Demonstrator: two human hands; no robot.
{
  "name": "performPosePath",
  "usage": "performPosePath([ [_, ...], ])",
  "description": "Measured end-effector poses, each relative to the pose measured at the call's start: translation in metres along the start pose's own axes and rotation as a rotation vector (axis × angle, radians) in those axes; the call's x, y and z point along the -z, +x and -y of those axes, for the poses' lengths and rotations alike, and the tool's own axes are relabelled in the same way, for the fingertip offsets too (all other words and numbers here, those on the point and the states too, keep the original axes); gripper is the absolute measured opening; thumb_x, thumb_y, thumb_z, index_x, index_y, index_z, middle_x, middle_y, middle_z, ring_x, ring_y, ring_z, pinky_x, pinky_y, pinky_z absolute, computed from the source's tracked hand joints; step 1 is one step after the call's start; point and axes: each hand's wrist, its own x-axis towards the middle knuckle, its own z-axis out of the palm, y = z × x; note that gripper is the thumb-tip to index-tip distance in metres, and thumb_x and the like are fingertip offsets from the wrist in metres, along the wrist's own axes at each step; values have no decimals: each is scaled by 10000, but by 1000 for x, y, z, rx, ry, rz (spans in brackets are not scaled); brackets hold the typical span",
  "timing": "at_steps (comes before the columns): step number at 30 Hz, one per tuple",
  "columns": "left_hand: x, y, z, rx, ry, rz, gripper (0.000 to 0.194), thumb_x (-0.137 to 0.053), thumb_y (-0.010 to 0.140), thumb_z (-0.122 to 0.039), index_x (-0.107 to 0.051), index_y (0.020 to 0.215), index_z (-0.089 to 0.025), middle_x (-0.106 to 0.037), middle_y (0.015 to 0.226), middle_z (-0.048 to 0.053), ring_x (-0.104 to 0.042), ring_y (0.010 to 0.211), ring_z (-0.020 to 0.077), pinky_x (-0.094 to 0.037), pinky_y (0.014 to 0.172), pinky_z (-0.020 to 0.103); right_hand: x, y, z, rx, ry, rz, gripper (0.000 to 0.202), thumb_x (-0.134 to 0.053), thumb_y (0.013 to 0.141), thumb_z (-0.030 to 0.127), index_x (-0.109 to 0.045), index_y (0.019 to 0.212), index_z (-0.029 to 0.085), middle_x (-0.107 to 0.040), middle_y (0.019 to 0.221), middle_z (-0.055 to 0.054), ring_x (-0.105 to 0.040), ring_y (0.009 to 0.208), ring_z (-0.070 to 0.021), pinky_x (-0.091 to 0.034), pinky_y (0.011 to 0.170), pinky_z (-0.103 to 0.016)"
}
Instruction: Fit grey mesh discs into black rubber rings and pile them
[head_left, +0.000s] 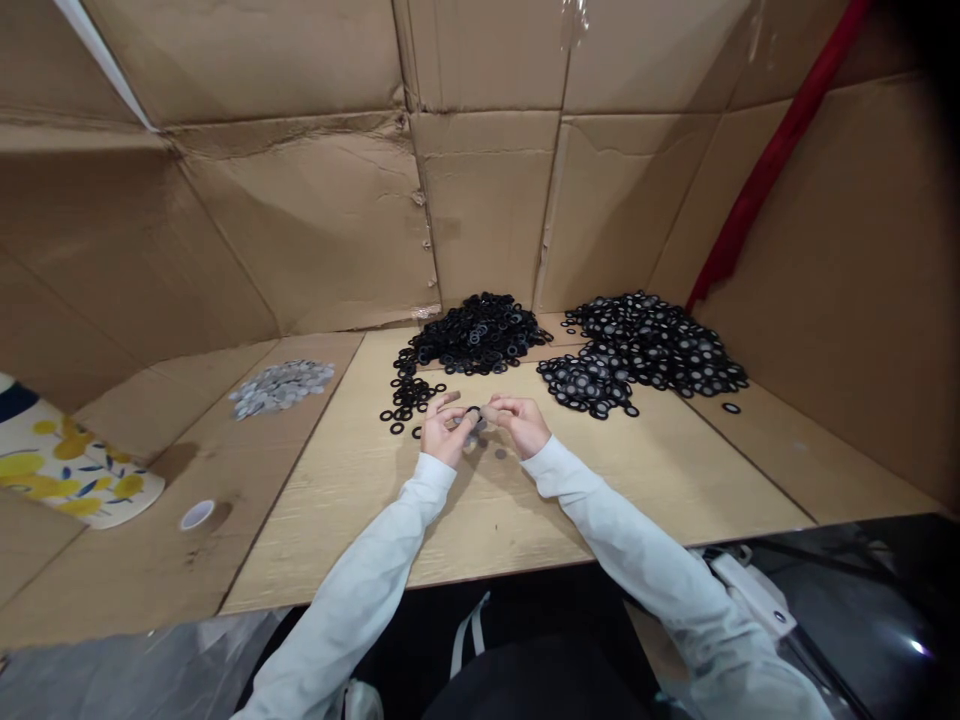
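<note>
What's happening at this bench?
A person's left hand and right hand hold a small black ring between them. Behind lie a heap of black rings and, to its right, black rings with pale centres. Pale discs are piled at left.

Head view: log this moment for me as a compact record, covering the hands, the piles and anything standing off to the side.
left hand: pinches a black ring
right hand: fingertips at that ring; own grip unclear
far middle: heap of black rings
far right: heap of pale-centred rings
left: pile of pale discs
below hands: loose disc on the pale board
far left: lemon-patterned container, small white round item
</note>
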Motion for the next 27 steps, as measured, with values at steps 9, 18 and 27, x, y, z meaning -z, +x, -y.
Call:
performPosePath([
  [9, 2, -1, -1, 24, -75, 31, 106, -644, 518, -236, -619, 561, -143, -524, 1008, 117, -446, 1017, 237, -311, 890, 365, -2, 1, -1, 97, -185, -69, 123, -599, 553, 268, -600, 551, 145, -477, 750, -33, -482, 726, -136, -397, 589, -247],
  [18, 0, 2, 7, 291, -443, 92, 221, -704, 437, -256, -638, 607, -132, -540, 1014, 115, -494, 964, 264, -401, 778, 366, 1, 2, 3, -9, -3, 14, 192, -590, 553, 335, -624, 549, 147, -547, 711, -25, -488, 715, -136, -367, 639, -258],
  [27, 2, 2, 8, 319, -401, 70, 217, -681, 476, -293, -640, 592, -115, -485, 1104, 126, -504, 946, 253, -442, 681, 307, 0, 4, -5, -52, 108, 51, 130, -633, 508, 266, -662, 594, 173, -571, 745, -25, -495, 798, -149, -369, 706, -267],
])
